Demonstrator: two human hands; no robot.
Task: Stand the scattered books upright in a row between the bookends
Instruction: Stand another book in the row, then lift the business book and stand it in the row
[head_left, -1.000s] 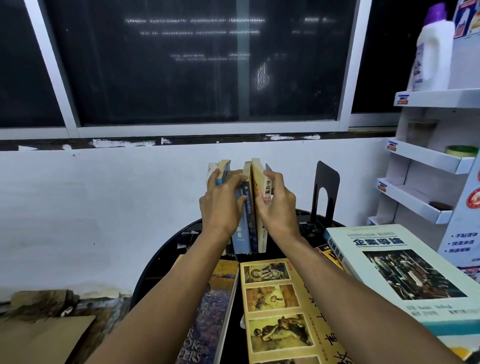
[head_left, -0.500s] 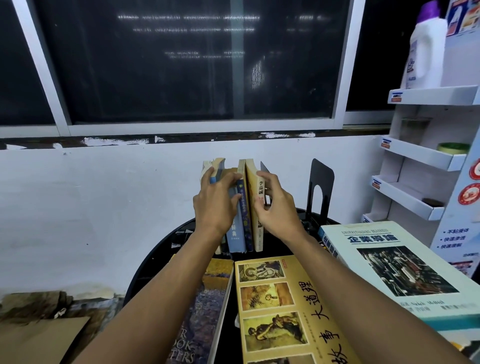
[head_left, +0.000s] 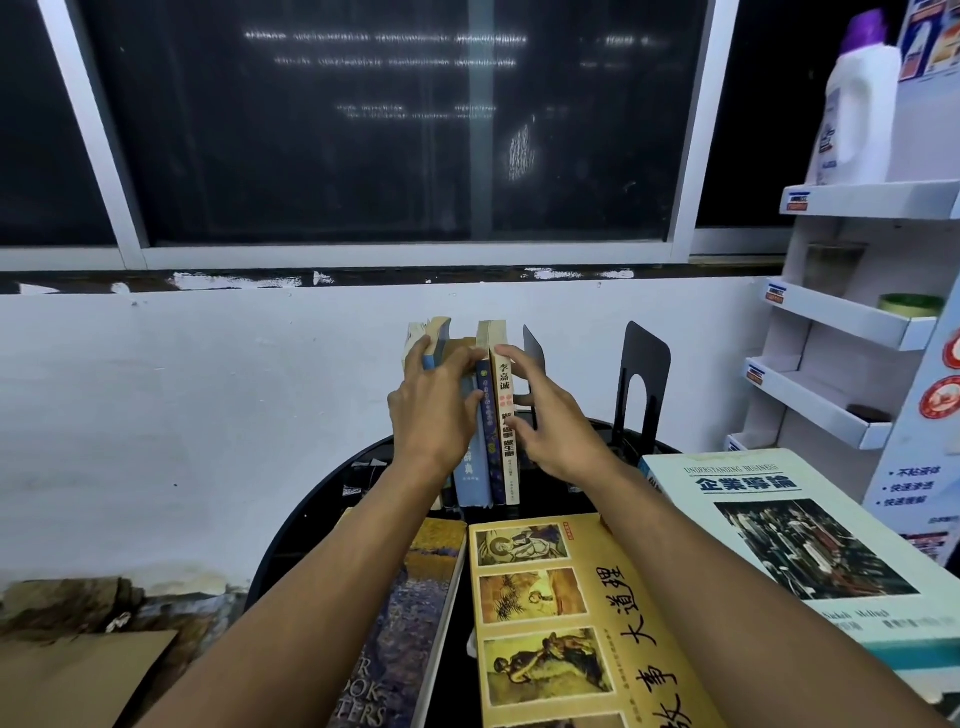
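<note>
1. A small row of standing books (head_left: 483, 452) is seen at the back of the round black table (head_left: 291, 525), close to the white wall.
2. The left hand (head_left: 432, 413) is laid on the spines at the left part of the row. Its fingers are nearly straight and spread. Nothing is gripped. The books seem to be pressed so that they cannot tip over.
3. The right hand (head_left: 555, 423) is held wide, with the fingers apart, at the right side of the row. Its first finger is touching the top of the cream-spined book (head_left: 506, 415), the last one on that side. That book is likely being steadied, so that the row is squeezed straight between both hands.
4. A black bookend (head_left: 641, 379) is stood to the right, apart from the row. A gap is left there, likely so that more books can be put in.
5. A thin dark plate (head_left: 534, 351) is seen just beyond the right hand. It cannot be told if it is a second bookend or a book cover.
6. Three books are not yet stood up: a yellow picture book (head_left: 550, 623), a painted-cover book (head_left: 410, 623) and a big pale green book (head_left: 810, 540). They are laid flat at the front, so the job is judged to be about half done.
</note>
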